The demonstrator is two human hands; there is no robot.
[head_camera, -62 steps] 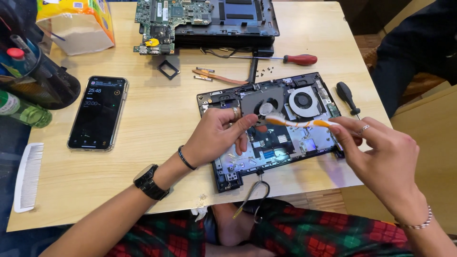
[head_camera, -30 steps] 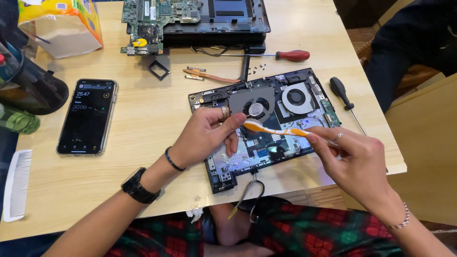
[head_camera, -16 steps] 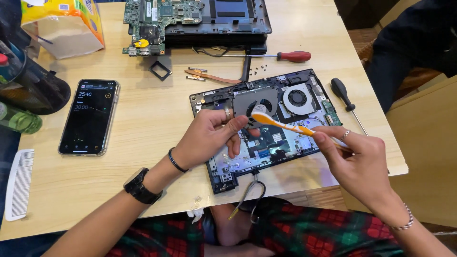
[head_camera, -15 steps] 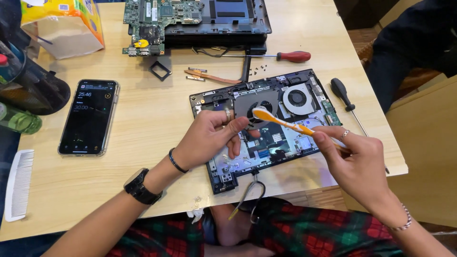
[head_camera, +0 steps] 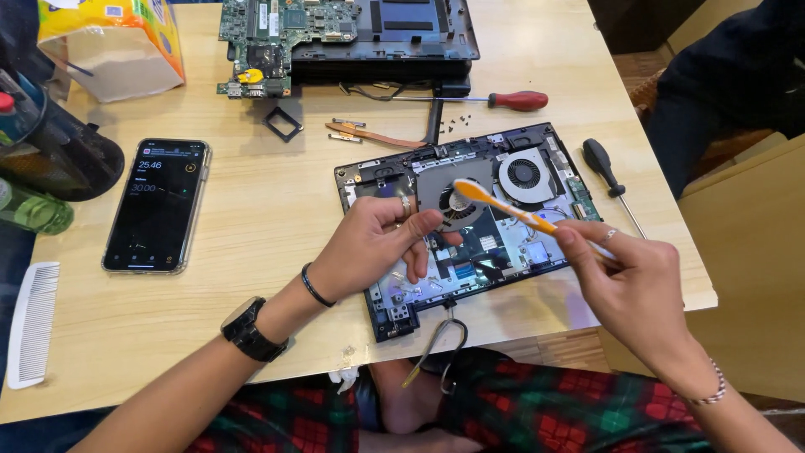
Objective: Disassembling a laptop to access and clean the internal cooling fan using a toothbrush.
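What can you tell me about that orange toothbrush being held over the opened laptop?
The toothbrush is slim, looks like plastic, with an orange handle and a pale head. The right hand pinches its handle end, so it slants up and to the left. Its head sits over the left fan of the opened laptop base; whether the bristles touch cannot be told. The left hand rests on the base beside it.

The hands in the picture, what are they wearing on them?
The left hand has a ring on one finger, a thin black band around the wrist and a black watch further up the arm. The right hand has a ring too, and a beaded bracelet at the wrist. Both arms are bare, with no sleeves showing.
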